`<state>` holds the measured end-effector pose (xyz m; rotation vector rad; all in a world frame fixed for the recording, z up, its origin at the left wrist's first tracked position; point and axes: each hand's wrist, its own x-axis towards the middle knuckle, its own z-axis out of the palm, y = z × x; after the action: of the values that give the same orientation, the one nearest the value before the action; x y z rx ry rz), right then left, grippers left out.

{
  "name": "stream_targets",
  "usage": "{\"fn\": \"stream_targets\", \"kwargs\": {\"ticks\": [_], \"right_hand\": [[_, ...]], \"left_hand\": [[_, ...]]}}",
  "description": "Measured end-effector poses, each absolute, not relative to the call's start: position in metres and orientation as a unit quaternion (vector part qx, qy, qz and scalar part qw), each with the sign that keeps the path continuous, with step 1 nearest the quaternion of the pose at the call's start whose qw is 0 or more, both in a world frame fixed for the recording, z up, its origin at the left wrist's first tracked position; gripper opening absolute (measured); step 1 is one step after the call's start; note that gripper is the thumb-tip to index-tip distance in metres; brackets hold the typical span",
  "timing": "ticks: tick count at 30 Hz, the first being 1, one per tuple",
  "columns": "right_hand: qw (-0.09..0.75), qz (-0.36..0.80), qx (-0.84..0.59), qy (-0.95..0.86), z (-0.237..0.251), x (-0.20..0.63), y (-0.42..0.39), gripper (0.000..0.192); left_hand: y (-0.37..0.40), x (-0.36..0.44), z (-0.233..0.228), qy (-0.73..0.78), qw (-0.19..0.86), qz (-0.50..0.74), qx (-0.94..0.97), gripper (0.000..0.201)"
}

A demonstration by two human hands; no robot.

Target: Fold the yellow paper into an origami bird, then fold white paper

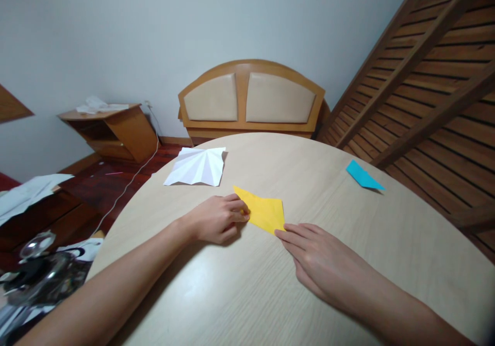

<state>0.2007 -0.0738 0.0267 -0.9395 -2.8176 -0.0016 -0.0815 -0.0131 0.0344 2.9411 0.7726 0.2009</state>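
- A folded yellow paper (pixel 264 211) lies flat near the middle of the round worktop (pixel 348 263), between a person's two hands.
- The left hand (pixel 216 218) is curled, its fingertips pinching the paper's left corner; the right hand (pixel 320 261) lies flat and spread, fingertips touching the lower right corner, gripping nothing.
- The sheet looks light, thin and easily creased; it is best taken by the corners.
- A pleated white paper (pixel 197 166) and a blue paper (pixel 362 176) lie well apart.
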Motion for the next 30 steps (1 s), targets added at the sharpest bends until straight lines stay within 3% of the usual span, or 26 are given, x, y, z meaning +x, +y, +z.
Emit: {"fn": "stream_targets", "kwargs": {"ticks": [6, 9, 14, 21, 30], "right_hand": [[0.094, -0.012, -0.314, -0.944, 0.024, 0.2, -0.073, 0.038], [0.103, -0.021, -0.317, -0.943, 0.02, 0.201, -0.074, 0.04], [0.116, -0.003, -0.323, -0.939, 0.02, 0.203, -0.076, 0.044], [0.102, 0.019, -0.33, -0.938, 0.024, 0.203, -0.076, 0.049], [0.099, 0.029, -0.336, -0.936, 0.027, 0.202, -0.077, 0.047]], "left_hand": [[-0.023, -0.07, 0.036, 0.346, -0.039, 0.128, 0.929, 0.027], [-0.049, -0.045, 0.03, 0.323, -0.001, 0.152, 0.934, 0.041], [-0.081, -0.023, 0.014, 0.318, 0.096, 0.056, 0.941, 0.062], [-0.068, -0.036, 0.016, 0.378, 0.12, 0.034, 0.917, 0.057], [-0.033, -0.059, 0.009, 0.452, 0.049, 0.034, 0.89, 0.056]]}}
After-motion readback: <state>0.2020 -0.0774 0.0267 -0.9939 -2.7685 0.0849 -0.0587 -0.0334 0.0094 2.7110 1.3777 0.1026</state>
